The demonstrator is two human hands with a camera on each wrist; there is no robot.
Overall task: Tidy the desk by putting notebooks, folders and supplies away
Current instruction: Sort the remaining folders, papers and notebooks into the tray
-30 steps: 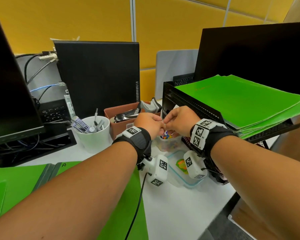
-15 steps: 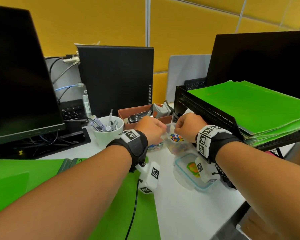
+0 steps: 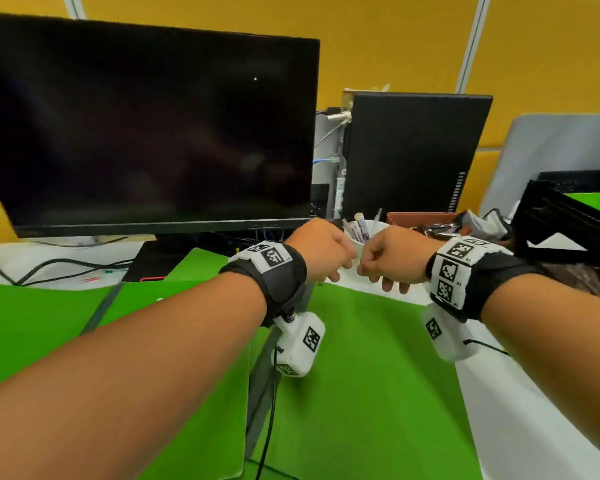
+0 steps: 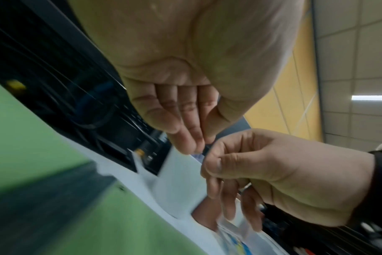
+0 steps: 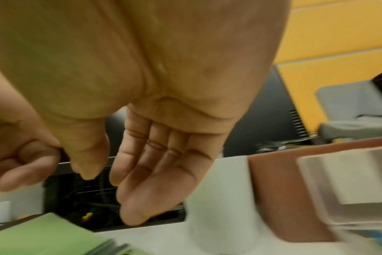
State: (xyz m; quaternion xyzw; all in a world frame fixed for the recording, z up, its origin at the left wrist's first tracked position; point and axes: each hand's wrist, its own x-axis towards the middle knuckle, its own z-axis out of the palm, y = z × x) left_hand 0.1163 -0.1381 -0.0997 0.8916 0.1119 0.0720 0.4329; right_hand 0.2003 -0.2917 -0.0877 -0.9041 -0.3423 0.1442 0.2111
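The table (image 3: 520,420) is a smooth white surface set against yellow wall panels (image 3: 378,39). At far left, black cables (image 3: 49,268) run across it below a large flat monitor (image 3: 146,126) with a dark, glossy screen. Flat, matte green folders (image 3: 361,375) cover the near part of the table, edge to edge. The left hand (image 3: 321,251) is held above them, fingers bent toward the thumb; whether it holds anything cannot be determined. Just beside it, the right hand (image 3: 392,258) has its fingers loosely curled with nothing visible in them. Behind both hands stands a round white cup (image 3: 373,230) holding pens. A black upright computer case (image 3: 409,154) stands behind the cup. A brown rectangular box (image 3: 420,216) sits right of the cup. At far right, a black tray rack (image 3: 561,226) carries another green folder.
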